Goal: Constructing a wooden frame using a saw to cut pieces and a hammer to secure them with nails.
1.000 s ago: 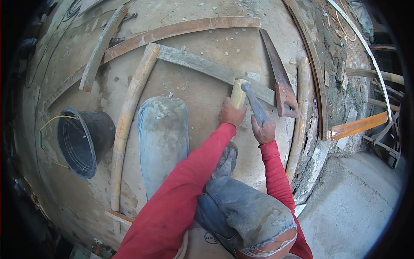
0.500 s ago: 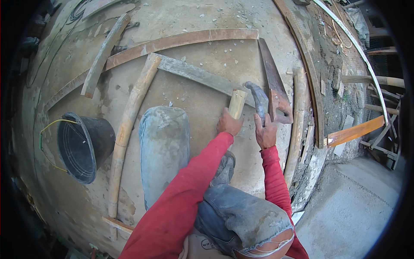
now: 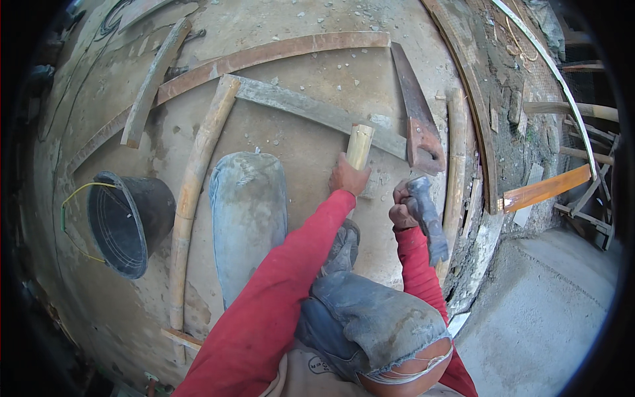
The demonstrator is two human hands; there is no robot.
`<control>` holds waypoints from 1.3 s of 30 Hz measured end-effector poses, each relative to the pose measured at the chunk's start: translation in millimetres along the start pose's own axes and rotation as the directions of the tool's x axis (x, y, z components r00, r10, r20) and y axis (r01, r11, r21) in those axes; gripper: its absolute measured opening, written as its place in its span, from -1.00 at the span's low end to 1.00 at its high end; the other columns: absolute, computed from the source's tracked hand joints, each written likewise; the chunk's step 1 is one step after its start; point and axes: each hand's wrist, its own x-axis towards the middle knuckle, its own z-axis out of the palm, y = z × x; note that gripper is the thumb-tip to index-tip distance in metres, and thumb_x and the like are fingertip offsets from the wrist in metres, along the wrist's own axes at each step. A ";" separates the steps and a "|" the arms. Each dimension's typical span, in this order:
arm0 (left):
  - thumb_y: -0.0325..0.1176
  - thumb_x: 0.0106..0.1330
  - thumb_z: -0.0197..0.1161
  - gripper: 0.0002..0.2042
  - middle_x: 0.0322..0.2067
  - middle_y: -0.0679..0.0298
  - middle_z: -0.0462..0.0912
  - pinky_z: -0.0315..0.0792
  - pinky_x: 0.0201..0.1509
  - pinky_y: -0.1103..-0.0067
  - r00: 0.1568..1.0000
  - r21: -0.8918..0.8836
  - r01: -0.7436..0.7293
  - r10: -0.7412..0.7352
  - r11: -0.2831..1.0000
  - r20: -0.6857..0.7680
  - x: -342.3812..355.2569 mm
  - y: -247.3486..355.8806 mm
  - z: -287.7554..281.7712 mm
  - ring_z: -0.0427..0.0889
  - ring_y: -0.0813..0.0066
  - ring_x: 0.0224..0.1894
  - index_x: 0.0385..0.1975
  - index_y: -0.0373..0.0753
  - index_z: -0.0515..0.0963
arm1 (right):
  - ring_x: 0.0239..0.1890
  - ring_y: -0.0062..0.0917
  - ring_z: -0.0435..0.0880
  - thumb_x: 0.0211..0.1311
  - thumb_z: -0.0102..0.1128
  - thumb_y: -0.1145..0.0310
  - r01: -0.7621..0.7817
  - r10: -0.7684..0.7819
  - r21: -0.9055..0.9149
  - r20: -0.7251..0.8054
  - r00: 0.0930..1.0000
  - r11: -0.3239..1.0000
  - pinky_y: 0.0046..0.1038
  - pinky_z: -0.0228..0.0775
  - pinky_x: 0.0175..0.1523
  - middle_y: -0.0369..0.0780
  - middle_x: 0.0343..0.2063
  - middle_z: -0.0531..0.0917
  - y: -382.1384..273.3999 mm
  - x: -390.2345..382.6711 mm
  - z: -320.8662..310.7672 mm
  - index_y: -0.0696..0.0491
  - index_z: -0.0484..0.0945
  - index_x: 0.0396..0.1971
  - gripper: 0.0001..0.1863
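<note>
Work seems unfinished: the left hand (image 3: 348, 177) wraps a pale cylindrical wooden post (image 3: 359, 145); the right hand (image 3: 401, 208) clenches a grey metal-headed hammer (image 3: 428, 221), apart from it.

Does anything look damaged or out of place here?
Yes, damage: the jeans are torn open near the picture's lower edge, with frayed edges and bare skin showing. The saw also has a rusty-looking blade. Nothing odd stands out about the hammer in the right hand or the short piece of wood in the left hand.
</note>
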 end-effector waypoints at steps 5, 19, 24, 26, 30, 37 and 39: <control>0.00 0.04 0.46 -0.27 -0.03 -0.12 0.65 0.50 0.12 0.10 1.000 0.002 0.017 -0.017 1.000 0.018 11.8 2.2 -8.0 0.64 -0.13 0.04 0.18 -0.21 0.33 | -0.56 -0.17 0.65 0.39 0.19 0.13 -0.182 0.438 -0.538 0.396 0.807 0.823 -0.22 0.48 -0.43 -0.04 -0.47 0.67 -27.2 58.2 23.9 0.14 0.53 -0.28 -0.67; -0.03 0.03 0.48 -0.34 -0.04 -0.09 0.66 0.50 0.11 0.11 1.000 -0.002 -0.015 0.015 1.000 0.027 -1.6 0.2 -7.3 0.65 -0.11 0.03 0.09 -0.19 0.38 | -0.53 0.02 0.64 0.31 0.31 0.03 -0.270 0.315 -0.207 0.229 0.921 0.940 -0.14 0.45 -0.45 0.02 -0.61 0.63 -65.8 76.5 3.8 0.11 0.47 -0.23 -0.58; -0.05 0.02 0.48 -0.33 -0.04 -0.10 0.66 0.50 0.11 0.12 0.999 -0.002 -0.002 0.002 1.000 0.035 -9.8 -3.6 -3.1 0.65 -0.11 0.03 0.09 -0.21 0.38 | -0.48 0.08 0.65 0.32 0.25 -0.08 -0.177 0.443 -0.561 0.384 0.810 0.809 -0.02 0.45 -0.39 0.09 -0.57 0.63 -24.1 53.3 15.9 0.09 0.49 -0.24 -0.53; -0.05 0.02 0.47 -0.33 -0.04 -0.10 0.66 0.50 0.11 0.13 1.000 -0.005 -0.002 0.002 1.000 0.018 2.3 -2.4 -9.9 0.65 -0.12 0.03 0.10 -0.22 0.38 | -0.41 0.10 0.66 0.31 0.24 -0.11 -0.284 0.524 -0.526 0.390 0.757 0.802 0.02 0.45 -0.35 0.15 -0.49 0.65 -40.8 78.4 24.5 0.08 0.49 -0.21 -0.51; -0.02 0.03 0.47 -0.32 -0.04 -0.10 0.66 0.50 0.12 0.14 0.999 -0.010 -0.016 0.017 1.000 0.032 -9.3 7.8 -5.7 0.65 -0.12 0.04 0.11 -0.22 0.38 | -0.28 0.11 0.68 0.35 0.20 -0.10 -0.044 0.052 -0.045 0.211 0.976 0.998 0.03 0.46 -0.29 0.20 -0.39 0.66 -45.4 67.5 5.5 0.07 0.49 -0.17 -0.52; -0.03 0.03 0.46 -0.31 -0.06 -0.12 0.67 0.51 0.10 0.14 1.000 -0.006 -0.009 0.009 1.000 0.023 0.8 -2.3 -9.0 0.65 -0.13 0.02 0.12 -0.22 0.36 | -0.41 0.13 0.63 0.32 0.30 0.06 -0.367 0.495 -0.398 0.292 0.818 0.841 -0.01 0.43 -0.34 0.15 -0.52 0.61 -65.6 82.0 18.1 0.14 0.51 -0.16 -0.59; -0.04 0.04 0.46 -0.32 -0.06 -0.12 0.67 0.51 0.10 0.14 0.999 0.002 -0.016 0.016 1.000 0.028 -9.6 0.3 -7.5 0.66 -0.12 0.02 0.12 -0.22 0.36 | -0.46 0.09 0.65 0.33 0.26 -0.05 -0.289 0.333 -0.217 0.207 0.920 0.932 -0.02 0.42 -0.42 0.14 -0.55 0.63 -64.3 73.3 10.9 0.09 0.49 -0.20 -0.55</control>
